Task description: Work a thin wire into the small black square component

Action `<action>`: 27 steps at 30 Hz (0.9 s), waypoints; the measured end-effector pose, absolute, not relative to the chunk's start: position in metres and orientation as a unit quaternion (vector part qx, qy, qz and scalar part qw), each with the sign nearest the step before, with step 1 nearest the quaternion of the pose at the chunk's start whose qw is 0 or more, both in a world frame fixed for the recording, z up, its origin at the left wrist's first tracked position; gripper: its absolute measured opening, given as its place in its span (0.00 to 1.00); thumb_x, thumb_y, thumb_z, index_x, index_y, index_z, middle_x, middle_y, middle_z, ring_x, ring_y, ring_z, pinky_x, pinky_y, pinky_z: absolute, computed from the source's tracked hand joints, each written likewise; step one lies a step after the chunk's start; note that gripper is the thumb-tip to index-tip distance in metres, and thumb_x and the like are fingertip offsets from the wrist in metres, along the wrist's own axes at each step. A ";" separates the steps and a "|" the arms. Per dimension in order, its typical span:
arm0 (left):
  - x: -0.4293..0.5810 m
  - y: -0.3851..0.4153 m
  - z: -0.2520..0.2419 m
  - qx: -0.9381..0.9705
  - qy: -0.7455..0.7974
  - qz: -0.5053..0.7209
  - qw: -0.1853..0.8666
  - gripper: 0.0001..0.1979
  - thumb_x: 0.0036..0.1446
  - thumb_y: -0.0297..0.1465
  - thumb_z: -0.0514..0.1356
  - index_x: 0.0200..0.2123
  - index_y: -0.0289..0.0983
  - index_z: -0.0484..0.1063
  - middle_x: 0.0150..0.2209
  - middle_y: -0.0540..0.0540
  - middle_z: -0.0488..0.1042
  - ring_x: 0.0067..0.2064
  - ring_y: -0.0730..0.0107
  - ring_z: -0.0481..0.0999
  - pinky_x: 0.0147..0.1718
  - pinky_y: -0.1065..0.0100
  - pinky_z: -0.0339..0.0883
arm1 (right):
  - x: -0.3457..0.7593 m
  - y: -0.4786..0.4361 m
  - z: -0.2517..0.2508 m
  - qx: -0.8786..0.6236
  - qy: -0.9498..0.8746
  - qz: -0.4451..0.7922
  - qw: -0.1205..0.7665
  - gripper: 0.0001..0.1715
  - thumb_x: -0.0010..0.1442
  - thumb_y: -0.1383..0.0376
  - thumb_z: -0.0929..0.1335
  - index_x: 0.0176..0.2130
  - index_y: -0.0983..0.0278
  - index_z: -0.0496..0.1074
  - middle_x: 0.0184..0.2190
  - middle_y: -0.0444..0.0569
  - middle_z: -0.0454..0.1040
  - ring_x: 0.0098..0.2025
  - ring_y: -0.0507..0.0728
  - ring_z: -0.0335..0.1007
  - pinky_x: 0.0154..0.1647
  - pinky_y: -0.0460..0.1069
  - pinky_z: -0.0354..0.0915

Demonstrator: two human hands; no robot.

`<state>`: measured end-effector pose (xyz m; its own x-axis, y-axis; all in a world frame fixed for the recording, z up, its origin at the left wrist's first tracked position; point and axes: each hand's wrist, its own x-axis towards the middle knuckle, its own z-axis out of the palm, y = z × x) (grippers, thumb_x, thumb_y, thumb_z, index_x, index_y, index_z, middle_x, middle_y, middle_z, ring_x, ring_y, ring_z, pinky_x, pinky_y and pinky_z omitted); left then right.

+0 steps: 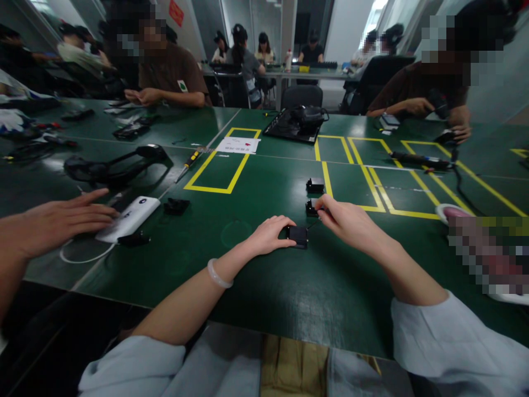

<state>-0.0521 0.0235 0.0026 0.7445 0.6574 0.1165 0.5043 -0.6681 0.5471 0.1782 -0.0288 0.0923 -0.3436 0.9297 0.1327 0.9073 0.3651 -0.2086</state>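
My left hand (pixel 270 234), with a pale bracelet on its wrist, grips a small flat black box (pixel 298 237) on the green table, thumb and fingers at its left edge. Just to the right, my right hand (pixel 347 220) is closed, thumb and fingertips pinched together. A thin dark strand shows between those fingertips and the box; what exactly the pinch holds is too small to make out. Behind the fingertips sits a black block-like part (pixel 311 208), partly covered by them. A similar black part (pixel 316 185) stands a little farther back.
At left, another person's hand rests on a white power bank (pixel 134 216) with a cable. Nearby lie a black clip-like piece (pixel 176 205), a black head strap (pixel 119 165) and a yellow-black screwdriver (pixel 190 161). A paper sheet (pixel 238 145) and black device (pixel 303 118) lie farther back. Co-workers sit opposite.
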 end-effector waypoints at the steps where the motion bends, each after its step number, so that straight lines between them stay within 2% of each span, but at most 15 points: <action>1: -0.052 0.024 0.002 0.901 0.322 0.153 0.247 0.19 0.57 0.41 0.64 0.49 0.40 0.69 0.46 0.45 0.72 0.47 0.58 0.70 0.45 0.62 0.64 | 0.177 -0.029 0.092 -0.568 -0.814 0.042 0.115 0.13 0.68 0.59 0.56 0.45 0.62 0.64 0.32 0.48 0.76 0.32 0.57 0.72 0.28 0.47 0.52; 4: -0.051 0.024 0.002 0.902 0.323 0.152 0.244 0.19 0.57 0.41 0.64 0.49 0.40 0.69 0.46 0.45 0.72 0.47 0.58 0.70 0.45 0.62 0.64 | 0.174 -0.030 0.092 -0.598 -0.796 0.003 0.094 0.18 0.69 0.55 0.55 0.43 0.62 0.66 0.28 0.48 0.75 0.29 0.57 0.72 0.26 0.48 0.49; 6: -0.051 0.024 0.002 0.902 0.323 0.151 0.245 0.19 0.57 0.41 0.64 0.48 0.40 0.69 0.46 0.45 0.72 0.47 0.59 0.71 0.46 0.62 0.64 | 0.172 -0.030 0.091 -0.613 -0.787 -0.019 0.073 0.19 0.69 0.55 0.55 0.42 0.62 0.67 0.28 0.49 0.76 0.28 0.58 0.72 0.26 0.48 0.47; 21: -0.047 0.024 0.001 0.899 0.327 0.153 0.248 0.19 0.58 0.42 0.63 0.49 0.39 0.69 0.46 0.44 0.72 0.47 0.58 0.70 0.46 0.61 0.65 | 0.179 -0.034 0.091 -0.557 -0.823 0.025 0.108 0.12 0.67 0.62 0.56 0.47 0.62 0.63 0.33 0.48 0.76 0.31 0.56 0.72 0.28 0.47 0.51; 27: -0.045 0.025 0.001 0.898 0.324 0.157 0.252 0.19 0.58 0.42 0.63 0.49 0.40 0.69 0.46 0.44 0.72 0.48 0.58 0.70 0.46 0.61 0.65 | 0.178 -0.033 0.091 -0.582 -0.806 0.002 0.107 0.16 0.69 0.56 0.55 0.45 0.62 0.64 0.29 0.47 0.75 0.30 0.57 0.71 0.26 0.47 0.48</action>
